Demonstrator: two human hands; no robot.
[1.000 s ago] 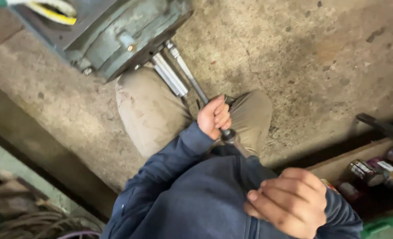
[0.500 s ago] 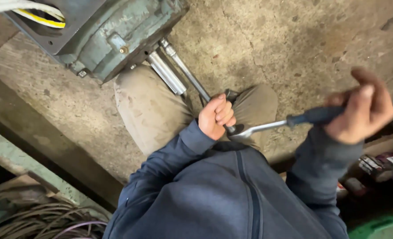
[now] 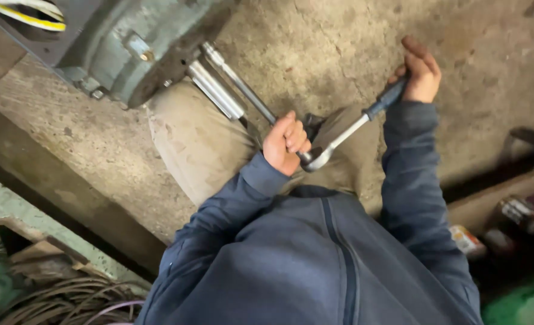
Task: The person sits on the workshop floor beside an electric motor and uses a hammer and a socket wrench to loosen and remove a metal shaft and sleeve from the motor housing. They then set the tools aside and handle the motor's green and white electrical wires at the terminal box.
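Over the concrete floor (image 3: 315, 54), I see my left hand (image 3: 286, 143) with its fingers curled tight around the near end of a long steel extension bar (image 3: 243, 87), which runs up to the grey-green machine housing (image 3: 140, 48). My right hand (image 3: 420, 72) has its fingers wrapped around the dark blue grip of the ratchet wrench (image 3: 351, 129), whose head meets the bar just beside my left hand. Both sit above my tan-trousered knee (image 3: 200, 144).

ratchet (image 3: 339, 139): shiny metal | floor (image 3: 333, 54): rough matt concrete | jacket (image 3: 315, 265): matt cloth
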